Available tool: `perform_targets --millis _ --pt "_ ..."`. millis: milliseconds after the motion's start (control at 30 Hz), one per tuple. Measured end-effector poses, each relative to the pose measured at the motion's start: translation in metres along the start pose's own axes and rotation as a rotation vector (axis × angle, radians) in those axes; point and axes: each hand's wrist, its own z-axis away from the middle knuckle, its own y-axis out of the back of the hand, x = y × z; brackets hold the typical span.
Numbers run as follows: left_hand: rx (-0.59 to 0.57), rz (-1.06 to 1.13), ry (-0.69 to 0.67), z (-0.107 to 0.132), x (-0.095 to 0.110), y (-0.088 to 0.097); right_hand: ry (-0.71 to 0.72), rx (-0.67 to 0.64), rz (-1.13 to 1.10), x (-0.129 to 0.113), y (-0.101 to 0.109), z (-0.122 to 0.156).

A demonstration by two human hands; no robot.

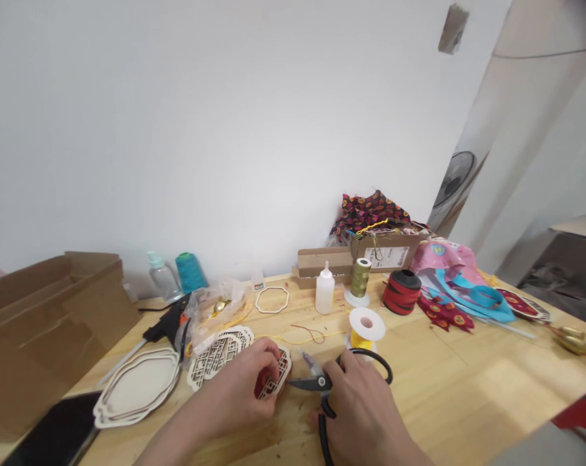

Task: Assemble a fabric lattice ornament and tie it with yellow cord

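Observation:
My left hand point(237, 388) grips a laser-cut wooden lattice piece point(274, 377) backed with red material, its fingers wrapped over the near side. My right hand point(365, 408) holds black-handled scissors point(319, 383), with the steel blades pointing left toward the lattice piece. The blade tips sit close to that piece, and I cannot tell whether they touch it. Behind my left hand lies a stack of cut lattice panels point(217, 357). A yellow thread spool point(365, 329) stands just beyond my right hand, and a thin yellow and red cord point(307, 336) trails across the wood.
A wooden workbench point(467, 382) holds plain wooden plaques point(137, 388), a hot glue gun point(169, 321), a white glue bottle point(324, 291), a green thread spool point(360, 278) and a red-black spool point(402, 291). A cardboard box point(45, 317) stands at left; patterned fabric point(370, 213) sits behind.

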Motion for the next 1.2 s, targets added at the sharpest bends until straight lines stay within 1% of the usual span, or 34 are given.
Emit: perform_targets --millis 133,233,400,500,600,700,833,933,1033,1100,1133,1200 --pt "0.022 -0.006 -0.014 0.0 0.001 -0.003 -0.061 -0.017 -0.031 -0.001 -0.006 0.003" --pt "0.045 -0.019 0.0 -0.001 0.004 -0.003 -0.088 -0.019 -0.03 -0.002 -0.009 0.005" --pt "0.153 -0.096 0.085 0.001 0.008 -0.007 -0.085 -0.009 -0.047 -0.004 -0.011 0.007" --pt "0.171 -0.177 0.147 -0.001 0.01 -0.009 -0.113 -0.009 -0.052 -0.009 -0.01 0.007" --pt "0.165 -0.254 0.231 -0.005 0.017 -0.009 -0.133 -0.006 -0.042 -0.015 -0.011 0.006" --pt "0.111 -0.375 0.302 -0.011 0.028 -0.007 -0.103 0.007 -0.037 -0.018 -0.011 0.007" --pt "0.067 -0.47 0.311 -0.017 0.04 -0.011 -0.091 -0.003 -0.031 -0.015 -0.007 0.009" --pt "0.069 -0.495 0.308 -0.018 0.04 -0.015 -0.069 -0.007 -0.013 -0.008 0.0 0.01" --pt "0.076 -0.51 0.306 -0.015 0.035 -0.013 -0.034 -0.027 0.013 0.008 0.009 0.012" --pt "0.089 -0.495 0.288 -0.011 0.029 -0.008 -0.014 -0.057 -0.006 0.025 0.017 0.015" --pt "0.1 -0.476 0.277 -0.009 0.026 -0.004 -0.004 -0.052 -0.025 0.036 0.02 0.017" --pt "0.135 -0.413 0.269 -0.004 0.021 0.003 0.01 0.027 -0.034 0.061 0.028 0.019"
